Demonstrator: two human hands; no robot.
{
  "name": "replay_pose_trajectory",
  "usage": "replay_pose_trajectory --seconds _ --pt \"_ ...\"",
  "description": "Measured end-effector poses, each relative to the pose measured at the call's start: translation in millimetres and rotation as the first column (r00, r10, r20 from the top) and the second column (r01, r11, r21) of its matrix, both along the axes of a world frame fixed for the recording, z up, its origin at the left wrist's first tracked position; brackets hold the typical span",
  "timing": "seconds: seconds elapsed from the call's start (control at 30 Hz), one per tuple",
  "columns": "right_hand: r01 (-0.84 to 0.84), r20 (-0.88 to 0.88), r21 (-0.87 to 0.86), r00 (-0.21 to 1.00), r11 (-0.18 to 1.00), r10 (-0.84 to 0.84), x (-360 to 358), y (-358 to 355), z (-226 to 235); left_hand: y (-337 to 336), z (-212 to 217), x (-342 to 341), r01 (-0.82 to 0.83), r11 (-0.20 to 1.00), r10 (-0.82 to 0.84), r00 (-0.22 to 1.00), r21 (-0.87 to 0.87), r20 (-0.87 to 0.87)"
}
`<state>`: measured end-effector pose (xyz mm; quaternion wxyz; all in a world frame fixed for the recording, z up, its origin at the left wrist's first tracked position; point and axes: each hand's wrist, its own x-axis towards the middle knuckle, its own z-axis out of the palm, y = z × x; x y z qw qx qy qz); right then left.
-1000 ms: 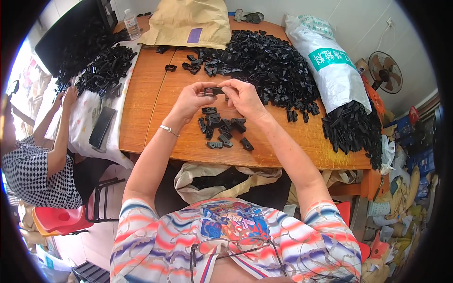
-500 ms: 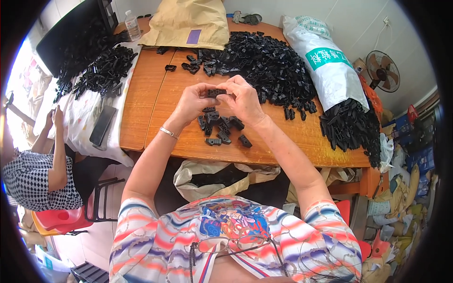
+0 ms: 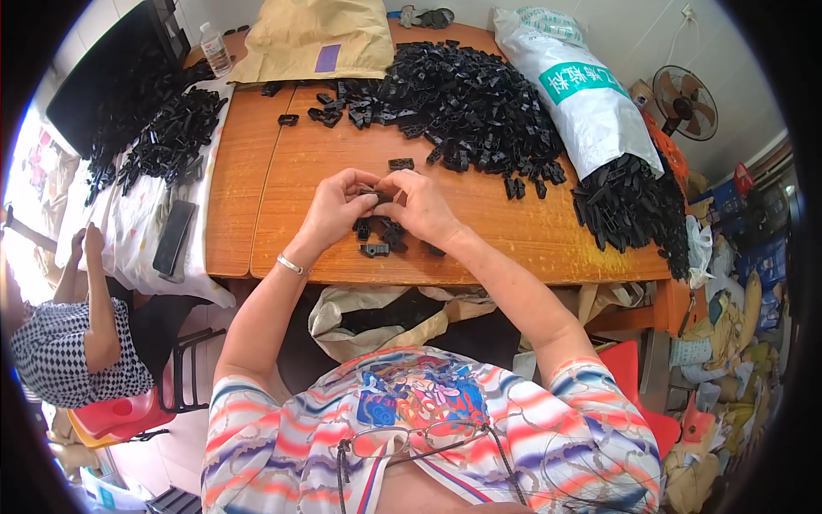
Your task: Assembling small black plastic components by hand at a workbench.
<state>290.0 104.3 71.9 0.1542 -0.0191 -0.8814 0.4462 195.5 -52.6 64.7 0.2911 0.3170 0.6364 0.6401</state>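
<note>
My left hand and my right hand meet above the wooden table, fingertips pinched together around a small black plastic part. Fingers cover most of it. Just beyond my fingertips, a single black plastic block lies on the tabletop. Beneath and in front of my hands is a small group of similar black blocks, partly hidden by the hands. A large heap of black plastic parts spreads across the far side of the table.
A white sack at the right spills long black pieces. A brown paper bag stands at the back. On the left are a phone, another black pile and a seated person. An open sack hangs below the table edge.
The black block that was between my fingers now lies on the table beyond them. Both hands have come nearer to me, over the small group. The whole view has shifted slightly.
</note>
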Motion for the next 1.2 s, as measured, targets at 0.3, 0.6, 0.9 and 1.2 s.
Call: replay_pose_trajectory --seconds 0.3,0.6,0.9,1.2 --pt "0.211 -0.179 0.128 0.966 0.969 -0.187 1.7 39.6 -14.2 -4.8 -12.8 -24.2 -0.277 0.955 0.162 0.781 -0.102 -0.603" --pt "0.170 -0.201 0.331 0.974 0.928 -0.106 -26.9 44.0 -67.1 11.2 -53.6 -17.3 -0.296 0.951 0.134 0.650 -0.087 -0.748" --pt "0.056 -0.167 0.315 0.986 0.947 -0.002 -18.2 25.8 -74.1 16.9 -61.8 5.0 -0.302 0.945 0.079 0.581 -0.124 -0.810" --pt "0.149 -0.294 0.205 0.952 0.967 -0.084 12.5 2.1 -73.0 0.9 -55.7 37.0 -0.229 0.969 0.079 0.642 -0.092 -0.762"
